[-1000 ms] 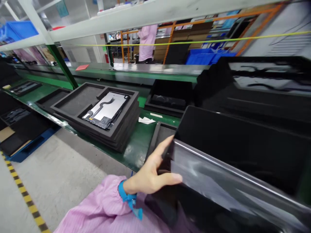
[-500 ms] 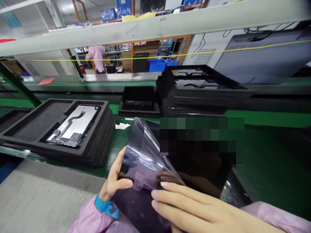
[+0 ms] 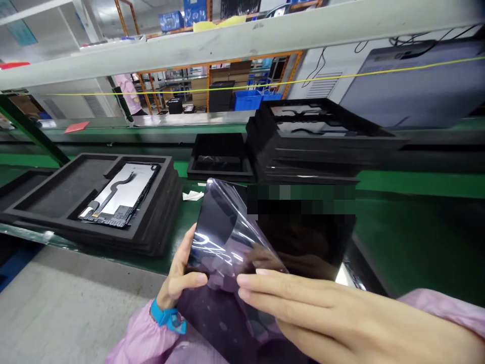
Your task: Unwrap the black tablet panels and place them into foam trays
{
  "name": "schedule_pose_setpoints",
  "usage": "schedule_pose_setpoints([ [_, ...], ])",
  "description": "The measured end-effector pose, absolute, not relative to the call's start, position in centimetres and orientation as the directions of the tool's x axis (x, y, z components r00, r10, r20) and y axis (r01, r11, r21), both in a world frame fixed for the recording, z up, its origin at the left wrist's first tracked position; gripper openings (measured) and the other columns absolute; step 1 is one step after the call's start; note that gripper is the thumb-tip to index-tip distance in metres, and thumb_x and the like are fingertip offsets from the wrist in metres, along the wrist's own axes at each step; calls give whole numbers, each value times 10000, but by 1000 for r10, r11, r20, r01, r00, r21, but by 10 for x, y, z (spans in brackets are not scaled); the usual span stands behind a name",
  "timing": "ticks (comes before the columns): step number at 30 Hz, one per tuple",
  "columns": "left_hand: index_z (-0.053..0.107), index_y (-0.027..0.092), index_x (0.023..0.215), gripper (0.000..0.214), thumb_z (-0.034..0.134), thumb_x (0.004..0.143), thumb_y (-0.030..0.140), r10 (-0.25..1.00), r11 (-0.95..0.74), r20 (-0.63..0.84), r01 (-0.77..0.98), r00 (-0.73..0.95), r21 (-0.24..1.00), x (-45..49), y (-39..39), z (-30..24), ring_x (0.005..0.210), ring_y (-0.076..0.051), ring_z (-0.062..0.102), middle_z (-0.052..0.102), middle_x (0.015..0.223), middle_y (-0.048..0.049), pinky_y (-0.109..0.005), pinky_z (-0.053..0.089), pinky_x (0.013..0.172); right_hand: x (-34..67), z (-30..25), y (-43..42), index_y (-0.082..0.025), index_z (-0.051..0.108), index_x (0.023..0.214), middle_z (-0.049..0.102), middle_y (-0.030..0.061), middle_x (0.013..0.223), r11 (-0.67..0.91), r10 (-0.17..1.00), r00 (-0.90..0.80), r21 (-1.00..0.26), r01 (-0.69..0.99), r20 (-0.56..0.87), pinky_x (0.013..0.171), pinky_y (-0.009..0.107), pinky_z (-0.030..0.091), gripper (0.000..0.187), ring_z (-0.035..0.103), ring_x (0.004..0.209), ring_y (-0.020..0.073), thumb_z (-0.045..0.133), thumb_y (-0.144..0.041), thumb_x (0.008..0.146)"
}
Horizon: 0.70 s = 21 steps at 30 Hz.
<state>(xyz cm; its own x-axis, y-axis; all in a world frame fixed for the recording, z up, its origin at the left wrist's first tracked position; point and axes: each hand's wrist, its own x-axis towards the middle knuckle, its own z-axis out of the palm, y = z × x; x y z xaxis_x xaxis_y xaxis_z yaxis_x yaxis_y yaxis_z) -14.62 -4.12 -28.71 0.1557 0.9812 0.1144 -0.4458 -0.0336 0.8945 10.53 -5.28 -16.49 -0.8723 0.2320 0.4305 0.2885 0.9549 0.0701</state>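
Note:
A dark glossy screen panel [image 3: 303, 247] lies tilted before me, its surface mirroring lamps and fingers. My left hand [image 3: 181, 277] grips the left edge, thumb on the face and the other fingers partly hidden behind. A clear plastic film [image 3: 242, 240] covers the left part of the panel, its upper right side lifted in a curl. My right hand [image 3: 326, 311] lies flat over the panel with fingers stretched out, tips on or close to the film. It grasps nothing that I can see. A blurred block pattern hides the panel's upper edge.
To the left, stacked black foam trays [image 3: 136, 230] carry a white-backed display part [image 3: 119, 194] with a dark flex cable. Behind the panel stand a smaller black tray [image 3: 220, 169] and a taller tray stack [image 3: 310, 151]. White scraps [image 3: 192, 195] lie on the green bench [image 3: 413, 237].
My right hand has slid slightly upward over the film, fingers closer together. My left hand keeps its hold on the panel. The person in pink in the background has moved left.

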Motion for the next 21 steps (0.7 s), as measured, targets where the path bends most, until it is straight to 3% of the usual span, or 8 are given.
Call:
schedule_pose_setpoints([
  [3, 620, 352, 1373, 610, 747, 780, 278, 975, -31, 131, -473, 181, 881, -138, -33, -270, 1378, -295, 530, 641, 1416, 41, -372, 427, 1160, 113, -152, -36, -146, 716, 1010, 393, 22, 1530, 958, 216, -904, 100, 269, 370, 1208, 210, 279, 495, 238, 1480, 150, 229, -62, 979],
  [6, 659, 326, 1327, 440, 652, 889, 287, 984, 29, 64, -497, 169, 867, -126, -19, -251, 1407, -248, 502, 638, 1419, 38, -322, 388, 1182, 119, -147, -9, -158, 684, 872, 350, 49, 1554, 955, 263, -896, 36, 295, 358, 1214, 251, 304, 422, 228, 1484, 179, 305, -154, 1059],
  [9, 650, 251, 1342, 465, 645, 878, 287, 987, 103, -27, -491, 160, 865, -116, -3, -244, 1416, -258, 491, 615, 1446, -13, -377, 347, 1216, 120, -156, 16, -177, 574, 782, 459, 87, 1474, 877, 379, -704, 9, 480, 601, 1231, 460, 315, 312, 283, 1465, 266, 477, -284, 1059],
  [11, 694, 236, 1280, 445, 686, 843, 319, 992, 63, -9, -438, 125, 897, -114, 6, -246, 1446, -265, 452, 630, 1426, -18, -410, 304, 1242, 118, -165, 26, -178, 514, 741, 563, 104, 1358, 785, 468, -495, -88, 613, 732, 1185, 552, 333, 293, 353, 1429, 308, 542, -263, 1020],
  [15, 801, 253, 1044, 405, 855, 672, 406, 989, -107, 134, -328, 62, 939, -118, 17, -259, 1455, -286, 438, 675, 1362, -24, -407, 233, 1272, 117, -173, 34, -180, 504, 695, 628, 97, 1260, 692, 616, -249, -363, 624, 747, 1133, 500, 400, 279, 467, 1350, 271, 579, -247, 956],
  [21, 826, 244, 924, 413, 872, 615, 514, 984, -129, 164, -349, 73, 928, -123, 25, -273, 1377, -320, 533, 739, 1245, -52, -440, 265, 1259, 116, -174, 39, -186, 506, 641, 666, 68, 1182, 628, 710, -167, -507, 590, 684, 1129, 481, 384, 316, 498, 1319, 258, 587, -348, 900],
])
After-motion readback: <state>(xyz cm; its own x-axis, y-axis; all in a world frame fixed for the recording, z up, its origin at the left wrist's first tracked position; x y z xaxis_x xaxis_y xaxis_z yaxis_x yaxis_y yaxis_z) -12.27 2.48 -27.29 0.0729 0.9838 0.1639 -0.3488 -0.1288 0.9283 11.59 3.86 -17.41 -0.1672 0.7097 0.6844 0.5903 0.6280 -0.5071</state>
